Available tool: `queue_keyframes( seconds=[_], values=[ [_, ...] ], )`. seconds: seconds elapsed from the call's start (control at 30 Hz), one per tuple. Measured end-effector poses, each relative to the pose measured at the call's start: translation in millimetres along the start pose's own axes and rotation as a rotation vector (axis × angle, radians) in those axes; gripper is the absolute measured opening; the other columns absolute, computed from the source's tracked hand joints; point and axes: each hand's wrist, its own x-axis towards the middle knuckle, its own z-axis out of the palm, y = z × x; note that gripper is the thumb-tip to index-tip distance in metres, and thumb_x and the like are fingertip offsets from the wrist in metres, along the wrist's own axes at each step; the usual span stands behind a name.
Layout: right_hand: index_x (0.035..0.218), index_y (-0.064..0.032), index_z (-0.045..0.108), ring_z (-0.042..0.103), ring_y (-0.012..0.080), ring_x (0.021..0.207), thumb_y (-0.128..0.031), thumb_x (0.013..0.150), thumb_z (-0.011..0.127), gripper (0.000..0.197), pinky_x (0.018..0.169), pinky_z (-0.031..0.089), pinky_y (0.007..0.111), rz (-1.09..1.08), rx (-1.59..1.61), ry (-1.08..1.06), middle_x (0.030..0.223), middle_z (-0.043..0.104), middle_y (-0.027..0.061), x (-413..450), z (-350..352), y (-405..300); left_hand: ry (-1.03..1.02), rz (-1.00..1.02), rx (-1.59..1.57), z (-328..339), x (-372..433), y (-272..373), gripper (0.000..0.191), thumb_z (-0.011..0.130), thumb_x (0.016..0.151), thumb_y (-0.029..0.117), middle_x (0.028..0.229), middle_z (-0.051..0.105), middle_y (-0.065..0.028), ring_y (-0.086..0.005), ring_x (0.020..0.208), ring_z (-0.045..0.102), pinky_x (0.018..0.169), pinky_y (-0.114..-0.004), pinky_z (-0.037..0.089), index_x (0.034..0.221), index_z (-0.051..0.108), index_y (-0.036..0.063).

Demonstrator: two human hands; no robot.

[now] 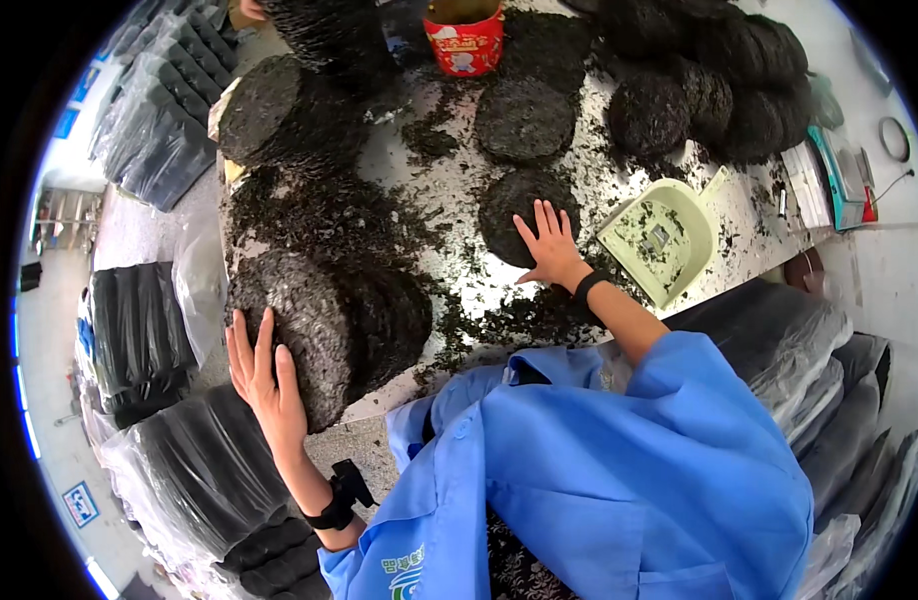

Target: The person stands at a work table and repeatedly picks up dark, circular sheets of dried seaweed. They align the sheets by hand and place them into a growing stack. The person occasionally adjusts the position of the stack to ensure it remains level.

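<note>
My left hand (262, 375) lies flat, fingers apart, against the round end face of a thick stack of dark dried seaweed cakes (309, 330) at the table's near left edge. The stack rests on its side. My right hand (553, 244) is spread over a round seaweed cake (508, 217) in the middle of the table, fingertips on its surface. Neither hand grips anything. Loose seaweed flakes (526, 319) are strewn between the two hands.
A pale green dustpan (703, 251) with flakes inside lies right of my right hand. A red printed bucket (466, 49) stands at the back. More seaweed stacks (650, 112) line the far side. Another person's hand (253, 9) shows at top left. Bagged seaweed (196, 457) surrounds the table.
</note>
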Motion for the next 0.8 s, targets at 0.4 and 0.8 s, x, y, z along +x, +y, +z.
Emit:
queue_keyframes(
  seconds=[0.4,0.8],
  values=[
    [0.14,-0.0144,0.04,0.04,0.0414,0.13,-0.028,0.079,0.074,0.071,0.104,0.038,0.048,-0.177,0.298,0.102,0.143,0.039,0.024,12,20,64,-0.039,0.01,0.028,-4,2,6,0.045,0.037,0.101,0.035,0.152,0.033,-0.0113,-0.0321,0.142,0.024,0.115,-0.046,0.014,0.137,0.052,0.0117],
    [0.105,-0.0048,0.061,0.059,0.0113,0.09,-0.018,0.089,0.069,0.023,0.076,0.048,0.029,0.441,2.132,0.606,0.101,0.064,0.0013,-20,-174,18,-0.003,0.001,0.059,-6,-1,10,0.041,0.045,0.099,0.031,0.151,0.036,-0.0105,-0.0324,0.141,0.027,0.113,-0.047,0.015,0.136,0.054,0.0166]
  ],
)
